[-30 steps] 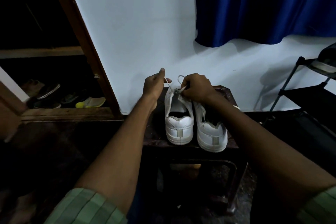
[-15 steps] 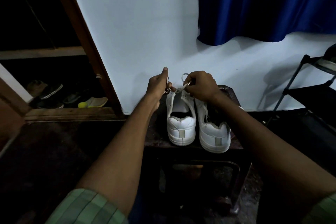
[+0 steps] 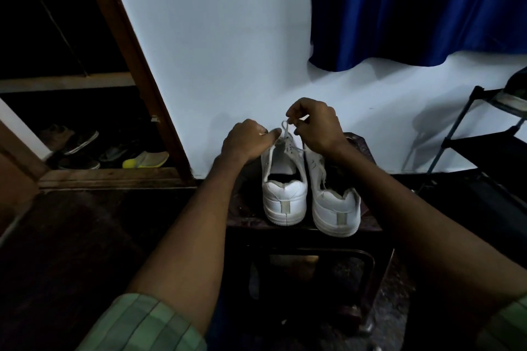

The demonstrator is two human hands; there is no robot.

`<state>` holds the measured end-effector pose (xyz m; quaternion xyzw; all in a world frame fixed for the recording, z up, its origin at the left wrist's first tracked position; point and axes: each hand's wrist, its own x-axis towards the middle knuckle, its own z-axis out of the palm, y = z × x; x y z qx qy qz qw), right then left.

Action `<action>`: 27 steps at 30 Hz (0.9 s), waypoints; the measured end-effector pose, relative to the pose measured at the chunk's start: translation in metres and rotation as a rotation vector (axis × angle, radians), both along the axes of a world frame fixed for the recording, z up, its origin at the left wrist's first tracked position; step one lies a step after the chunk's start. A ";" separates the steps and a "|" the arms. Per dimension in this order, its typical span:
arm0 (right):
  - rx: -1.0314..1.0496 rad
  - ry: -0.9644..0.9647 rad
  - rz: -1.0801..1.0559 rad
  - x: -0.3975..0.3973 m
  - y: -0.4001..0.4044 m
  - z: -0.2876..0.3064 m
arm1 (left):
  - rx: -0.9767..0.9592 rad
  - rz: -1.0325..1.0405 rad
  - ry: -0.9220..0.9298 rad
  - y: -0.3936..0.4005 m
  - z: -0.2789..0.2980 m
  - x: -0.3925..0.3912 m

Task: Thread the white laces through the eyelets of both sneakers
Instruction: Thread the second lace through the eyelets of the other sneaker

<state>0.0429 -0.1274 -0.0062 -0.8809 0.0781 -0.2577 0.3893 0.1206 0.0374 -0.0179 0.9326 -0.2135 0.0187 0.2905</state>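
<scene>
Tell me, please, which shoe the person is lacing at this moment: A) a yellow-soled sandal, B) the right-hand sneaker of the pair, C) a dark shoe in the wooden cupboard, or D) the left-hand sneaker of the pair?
D: both hands meet over the left-hand sneaker, the right hand pinching a loop of white lace above its eyelets while the left hand steadies the front of the shoe.

Dark stool bearing a pair of white sneakers

A small dark stool (image 3: 248, 208) stood against the wall; the left sneaker (image 3: 285, 196) and right sneaker (image 3: 336, 208) sat side by side on it, heels toward the camera.
</scene>
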 end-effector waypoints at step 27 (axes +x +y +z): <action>-0.327 0.439 0.006 -0.012 0.020 0.003 | -0.218 0.173 -0.186 0.001 0.004 -0.002</action>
